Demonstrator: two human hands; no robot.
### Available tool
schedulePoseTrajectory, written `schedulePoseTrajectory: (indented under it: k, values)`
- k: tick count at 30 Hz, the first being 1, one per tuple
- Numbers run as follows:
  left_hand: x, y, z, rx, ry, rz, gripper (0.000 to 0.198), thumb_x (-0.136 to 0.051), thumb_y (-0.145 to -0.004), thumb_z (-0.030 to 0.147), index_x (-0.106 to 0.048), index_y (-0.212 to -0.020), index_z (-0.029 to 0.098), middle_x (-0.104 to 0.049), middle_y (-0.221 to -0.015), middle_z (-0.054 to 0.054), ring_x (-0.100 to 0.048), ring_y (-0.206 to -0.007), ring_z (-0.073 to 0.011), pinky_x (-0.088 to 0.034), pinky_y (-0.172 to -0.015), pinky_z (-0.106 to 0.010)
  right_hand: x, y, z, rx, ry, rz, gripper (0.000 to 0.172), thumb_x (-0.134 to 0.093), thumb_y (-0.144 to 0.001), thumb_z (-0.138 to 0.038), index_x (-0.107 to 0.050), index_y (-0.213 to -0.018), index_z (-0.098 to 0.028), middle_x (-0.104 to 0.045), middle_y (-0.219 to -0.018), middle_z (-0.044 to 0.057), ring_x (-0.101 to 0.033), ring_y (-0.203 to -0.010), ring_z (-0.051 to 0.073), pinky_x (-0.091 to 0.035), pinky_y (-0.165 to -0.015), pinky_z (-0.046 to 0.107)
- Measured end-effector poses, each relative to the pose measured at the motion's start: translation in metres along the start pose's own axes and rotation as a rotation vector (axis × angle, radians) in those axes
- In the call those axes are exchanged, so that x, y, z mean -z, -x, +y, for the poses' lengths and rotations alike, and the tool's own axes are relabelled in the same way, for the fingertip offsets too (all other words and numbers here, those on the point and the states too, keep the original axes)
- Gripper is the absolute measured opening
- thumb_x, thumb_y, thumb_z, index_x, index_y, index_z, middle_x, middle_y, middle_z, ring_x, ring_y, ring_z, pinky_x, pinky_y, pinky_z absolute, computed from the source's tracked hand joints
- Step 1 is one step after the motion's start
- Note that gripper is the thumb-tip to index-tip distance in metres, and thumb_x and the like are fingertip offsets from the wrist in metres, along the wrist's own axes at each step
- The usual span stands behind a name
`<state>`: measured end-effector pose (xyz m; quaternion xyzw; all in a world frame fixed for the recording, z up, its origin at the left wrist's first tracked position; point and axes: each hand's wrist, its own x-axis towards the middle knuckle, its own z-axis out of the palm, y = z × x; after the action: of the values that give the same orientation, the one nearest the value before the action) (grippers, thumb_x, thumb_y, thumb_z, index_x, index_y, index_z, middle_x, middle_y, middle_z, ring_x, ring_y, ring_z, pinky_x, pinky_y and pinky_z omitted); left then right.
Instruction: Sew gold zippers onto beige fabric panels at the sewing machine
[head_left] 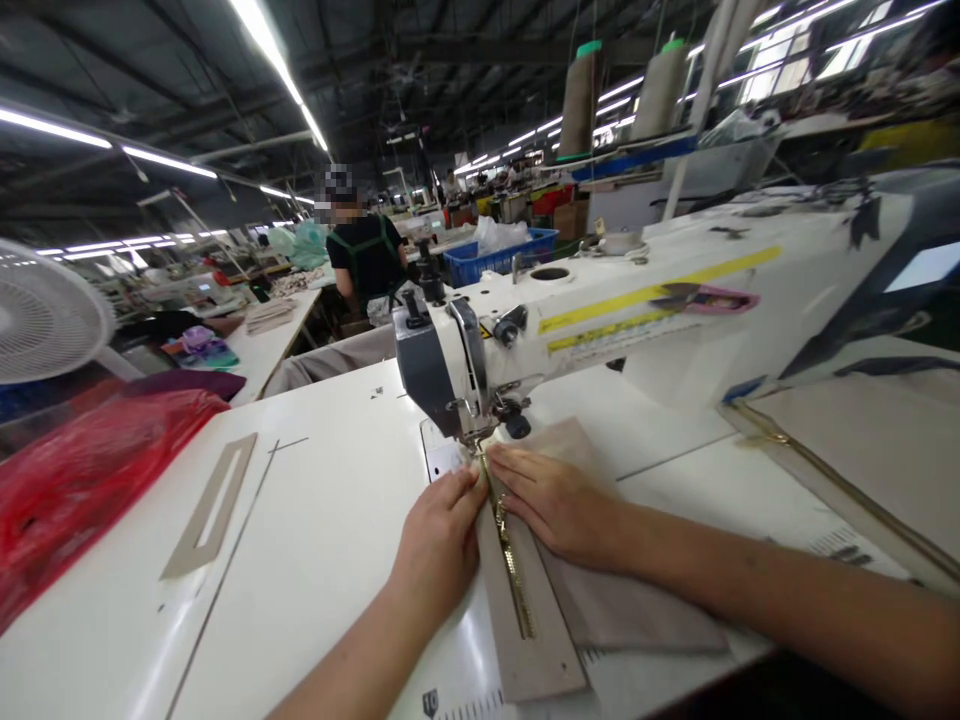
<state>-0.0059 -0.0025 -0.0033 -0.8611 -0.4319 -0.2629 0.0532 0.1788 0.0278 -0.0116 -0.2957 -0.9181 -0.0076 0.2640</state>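
A beige strip (536,665) with a gold metal zipper (513,570) in its slot lies on the sewing machine bed, its far end by the needle and presser foot (474,432). My left hand (442,530) grips the strip's left edge close to the foot, thumb and fingers pressed together. My right hand (559,500) lies flat on the strip's right side, fingers stretched toward the needle. Beneath it spreads a beige fabric piece (637,610). The zipper pull shows between both hands. Fingertips of the left hand are partly hidden against the strip.
The white sewing machine (675,290) spans the right. A slotted beige frame piece (214,510) and red plastic (97,470) lie left. Another zippered fabric piece (877,450) rests at right. A fan (45,315), a blue crate (499,258) and a person (366,250) are beyond.
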Motion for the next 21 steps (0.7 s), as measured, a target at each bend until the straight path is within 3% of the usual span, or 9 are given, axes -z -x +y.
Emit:
schedulePoseTrajectory:
  k: [5,11,21]
  values:
    - [0.001,-0.004,0.001,-0.037,0.001,-0.036,0.037,-0.043,-0.077,0.005,-0.061,-0.107,0.017,-0.064,-0.11,-0.01,-0.06,-0.102,-0.0221,-0.052,-0.09,-0.039,0.005,0.0,0.012,0.042,-0.046,-0.041,0.039,-0.035,-0.09,-0.018,-0.051,-0.122,-0.002,-0.053,-0.125,0.02,-0.046,-0.122,0.025,-0.04,-0.103,0.041]
    - [0.002,-0.006,0.007,0.03,0.023,-0.089,0.03,-0.048,-0.077,0.007,-0.062,-0.102,0.015,-0.064,-0.107,-0.01,-0.061,-0.096,-0.0212,-0.052,-0.087,-0.035,0.004,0.003,0.016,0.057,-0.051,-0.082,0.04,-0.033,-0.091,-0.02,-0.048,-0.126,-0.006,-0.051,-0.13,0.017,-0.042,-0.125,0.023,-0.038,-0.104,0.04]
    - [-0.001,-0.009,0.001,0.041,-0.015,-0.08,0.028,-0.049,-0.076,0.007,-0.062,-0.1,0.013,-0.066,-0.097,-0.011,-0.062,-0.09,-0.0221,-0.052,-0.082,-0.037,0.003,-0.008,0.025,0.049,-0.108,-0.066,0.037,-0.039,-0.09,-0.024,-0.051,-0.123,-0.01,-0.053,-0.126,0.017,-0.05,-0.116,0.025,-0.044,-0.098,0.042]
